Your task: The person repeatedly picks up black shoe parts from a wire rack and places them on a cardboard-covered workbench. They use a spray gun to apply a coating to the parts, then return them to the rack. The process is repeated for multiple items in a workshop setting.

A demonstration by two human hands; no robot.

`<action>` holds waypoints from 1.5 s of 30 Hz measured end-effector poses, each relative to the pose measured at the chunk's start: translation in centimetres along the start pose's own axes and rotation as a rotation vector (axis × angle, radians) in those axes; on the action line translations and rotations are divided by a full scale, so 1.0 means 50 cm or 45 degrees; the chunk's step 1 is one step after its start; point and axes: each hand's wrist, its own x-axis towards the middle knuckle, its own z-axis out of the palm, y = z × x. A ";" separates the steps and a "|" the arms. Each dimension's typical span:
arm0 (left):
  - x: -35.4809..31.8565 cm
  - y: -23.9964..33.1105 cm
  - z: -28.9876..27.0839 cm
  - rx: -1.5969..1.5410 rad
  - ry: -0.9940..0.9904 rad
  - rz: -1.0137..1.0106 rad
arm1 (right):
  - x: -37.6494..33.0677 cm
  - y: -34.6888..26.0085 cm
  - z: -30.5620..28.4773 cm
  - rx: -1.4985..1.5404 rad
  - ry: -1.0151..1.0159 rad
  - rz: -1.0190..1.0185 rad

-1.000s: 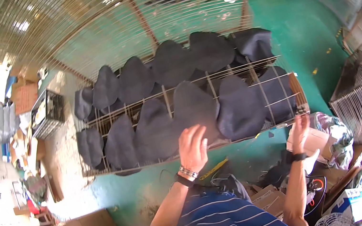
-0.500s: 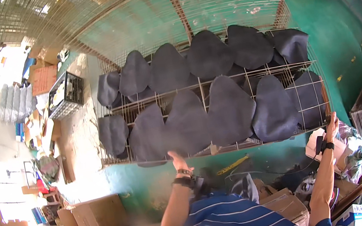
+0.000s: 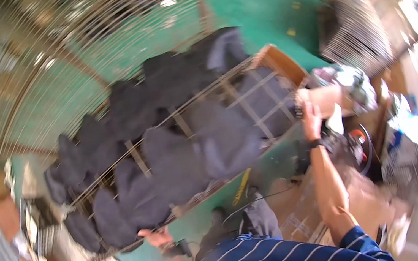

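Observation:
A wire rack (image 3: 138,159) lies slantwise before me, its right end farther off than its left. Several dark, rounded sheets of leather-like material (image 3: 172,159) stand in it in two rows. My left hand (image 3: 156,238) is at the rack's near edge, toward the left end, with thumb and fingers apart. At the near right corner, my right hand (image 3: 312,120) touches the rack beside its brown end panel (image 3: 286,65). Motion smears the right hand's fingers, so their grip is unclear.
Tall wire shelving (image 3: 62,61) stands just beyond the rack. Cardboard boxes (image 3: 305,214) and bagged items (image 3: 349,83) crowd the right side. A stack of wire panels (image 3: 356,29) stands at the far right. A yellow floor strip (image 3: 241,187) and a cable lie near my feet.
The rack now appears turned counterclockwise, its right end farther away and its left end nearer. My view has swung right and blurred. Both hands have stayed at the rack.

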 end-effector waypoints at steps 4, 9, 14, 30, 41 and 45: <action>0.060 0.105 -0.039 -0.028 -0.012 -0.263 | -0.194 -0.145 0.152 -0.512 0.165 -0.043; 0.160 0.144 -0.042 0.092 -0.048 -0.240 | -0.298 -0.111 0.115 -0.596 0.256 -0.075; 0.223 0.125 -0.069 0.148 -0.139 -0.255 | -0.340 -0.055 0.079 -0.625 0.265 0.017; 0.120 0.157 -0.028 -0.023 -0.075 -0.248 | -0.980 -0.181 -0.096 -0.964 -0.084 0.479; -0.062 -0.045 -0.095 2.077 -1.702 -0.993 | -1.802 -0.393 -0.325 -0.986 0.872 0.764; -0.272 -0.130 -0.087 2.590 -2.351 0.070 | -2.059 -0.350 -0.395 -1.393 1.341 1.405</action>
